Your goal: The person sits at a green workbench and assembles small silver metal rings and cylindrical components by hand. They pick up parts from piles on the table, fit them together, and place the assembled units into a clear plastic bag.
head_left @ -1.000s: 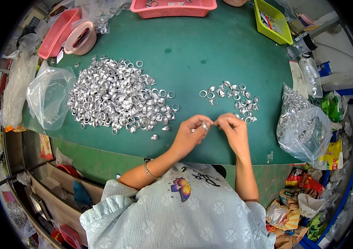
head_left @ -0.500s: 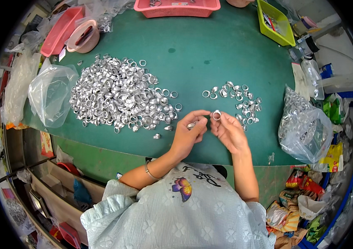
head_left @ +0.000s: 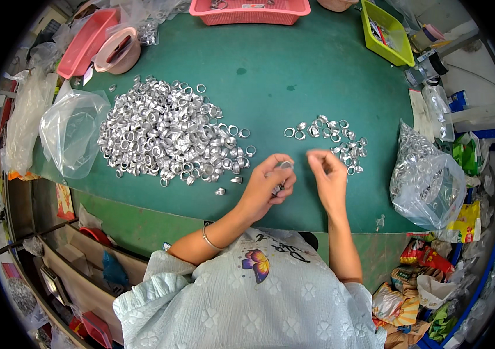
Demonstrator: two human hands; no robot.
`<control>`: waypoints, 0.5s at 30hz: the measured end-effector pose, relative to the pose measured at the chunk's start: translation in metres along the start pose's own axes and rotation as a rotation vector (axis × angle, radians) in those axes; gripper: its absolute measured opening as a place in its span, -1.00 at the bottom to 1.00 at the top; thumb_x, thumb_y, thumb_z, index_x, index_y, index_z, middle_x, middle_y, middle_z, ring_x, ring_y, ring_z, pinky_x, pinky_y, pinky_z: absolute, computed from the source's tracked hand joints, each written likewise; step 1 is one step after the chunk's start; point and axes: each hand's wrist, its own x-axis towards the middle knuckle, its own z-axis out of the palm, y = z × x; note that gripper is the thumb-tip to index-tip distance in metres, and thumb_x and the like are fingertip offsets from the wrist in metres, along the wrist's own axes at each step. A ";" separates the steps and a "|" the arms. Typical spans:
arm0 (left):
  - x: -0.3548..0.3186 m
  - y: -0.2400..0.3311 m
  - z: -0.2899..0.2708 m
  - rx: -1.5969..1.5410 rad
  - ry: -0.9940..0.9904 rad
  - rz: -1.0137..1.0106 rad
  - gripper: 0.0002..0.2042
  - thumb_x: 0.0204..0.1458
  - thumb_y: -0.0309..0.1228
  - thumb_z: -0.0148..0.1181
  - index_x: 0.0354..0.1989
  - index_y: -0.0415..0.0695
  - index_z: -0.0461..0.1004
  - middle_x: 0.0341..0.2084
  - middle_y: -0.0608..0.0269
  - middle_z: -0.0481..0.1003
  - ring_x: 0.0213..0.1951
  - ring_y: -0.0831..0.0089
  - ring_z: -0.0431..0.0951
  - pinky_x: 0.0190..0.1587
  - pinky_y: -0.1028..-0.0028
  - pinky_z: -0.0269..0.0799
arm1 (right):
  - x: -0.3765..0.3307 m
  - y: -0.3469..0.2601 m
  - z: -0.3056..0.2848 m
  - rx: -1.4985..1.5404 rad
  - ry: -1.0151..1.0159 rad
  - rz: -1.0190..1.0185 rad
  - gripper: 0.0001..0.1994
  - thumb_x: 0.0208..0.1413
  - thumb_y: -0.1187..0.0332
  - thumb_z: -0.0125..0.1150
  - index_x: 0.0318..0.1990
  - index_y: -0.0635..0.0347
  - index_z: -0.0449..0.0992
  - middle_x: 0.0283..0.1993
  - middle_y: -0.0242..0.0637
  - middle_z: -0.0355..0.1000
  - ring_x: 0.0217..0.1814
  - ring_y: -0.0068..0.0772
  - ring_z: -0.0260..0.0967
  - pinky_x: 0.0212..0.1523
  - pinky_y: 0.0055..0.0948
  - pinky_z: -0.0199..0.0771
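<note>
My left hand (head_left: 266, 185) is curled closed around several silver metal rings. One ring (head_left: 286, 165) shows between its thumb and index finger, and others sit partly hidden in the palm. To its right, apart from it, my right hand (head_left: 331, 177) has thumb and index finger drawn together in a pinch. Motion blurs those fingertips, so whatever they hold cannot be made out. A large heap of rings (head_left: 166, 131) lies left of my hands on the green table (head_left: 259, 64). Just beyond my right hand is a smaller scattered group of rings (head_left: 334, 131).
A clear bag of rings (head_left: 416, 168) stands at the right edge, and an open clear bag (head_left: 73, 136) lies left of the heap. Pink baskets (head_left: 247, 15) (head_left: 87, 43), a round pink bowl (head_left: 117, 55) and a yellow-green basket (head_left: 384, 35) line the far side.
My hands have parted; the right has moved slightly right, away from the left. A ring formerly at the right fingertips is no longer visible there, while one now shows at the left fingertips.
</note>
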 end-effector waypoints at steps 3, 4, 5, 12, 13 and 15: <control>0.003 0.000 -0.006 -0.114 -0.065 -0.022 -0.82 0.11 -0.34 -0.07 -0.36 -0.18 0.39 -0.48 0.18 0.38 -0.63 0.52 0.26 -0.76 0.65 -0.02 | 0.029 0.005 0.007 -0.487 0.174 -0.334 -0.84 -0.06 0.46 0.17 -0.29 0.30 0.47 -0.35 -0.28 0.36 -0.36 -0.40 0.29 -0.34 -0.49 0.30; 0.004 0.000 -0.005 -0.095 -0.040 -0.037 -0.84 0.11 -0.35 -0.05 -0.34 -0.18 0.39 -0.47 0.20 0.39 -0.60 0.54 0.29 -0.74 0.67 0.00 | 0.037 0.008 0.012 -0.659 0.186 -0.466 -0.81 -0.10 0.47 0.18 -0.28 0.31 0.47 -0.34 -0.25 0.35 -0.32 -0.34 0.29 -0.31 -0.45 0.31; 0.003 0.000 -0.003 -0.076 -0.011 -0.045 -0.85 0.11 -0.36 -0.04 -0.31 -0.18 0.40 -0.47 0.22 0.40 -0.58 0.55 0.32 -0.72 0.69 0.02 | 0.042 0.011 0.017 -0.829 0.191 -0.603 -0.78 -0.14 0.49 0.19 -0.26 0.31 0.46 -0.33 -0.22 0.35 -0.28 -0.27 0.29 -0.29 -0.40 0.32; 0.005 -0.012 -0.003 0.095 0.243 0.078 -0.71 0.06 -0.33 0.10 -0.08 -0.20 0.41 -0.43 0.36 0.43 -0.51 0.68 0.34 -0.65 0.74 0.07 | 0.029 0.011 0.008 -0.200 0.055 -0.051 -0.76 -0.08 0.58 0.15 -0.18 0.31 0.39 -0.28 -0.30 0.35 -0.32 -0.54 0.26 -0.34 -0.57 0.27; 0.005 -0.012 -0.003 0.133 0.244 0.094 -0.71 0.05 -0.33 0.11 -0.08 -0.21 0.42 -0.43 0.37 0.44 -0.50 0.69 0.34 -0.65 0.74 0.07 | 0.024 0.013 0.007 0.118 -0.002 -0.048 -0.72 -0.06 0.61 0.13 -0.13 0.31 0.35 -0.29 -0.35 0.35 -0.36 -0.69 0.20 -0.35 -0.67 0.22; 0.005 -0.012 -0.002 0.210 0.248 0.119 -0.70 0.02 -0.33 0.15 -0.10 -0.21 0.43 -0.45 0.39 0.44 -0.50 0.71 0.33 -0.65 0.74 0.06 | 0.009 -0.002 0.007 0.192 -0.024 -0.077 -0.66 -0.08 0.63 0.16 -0.09 0.30 0.32 -0.29 -0.36 0.35 -0.35 -0.67 0.21 -0.35 -0.65 0.24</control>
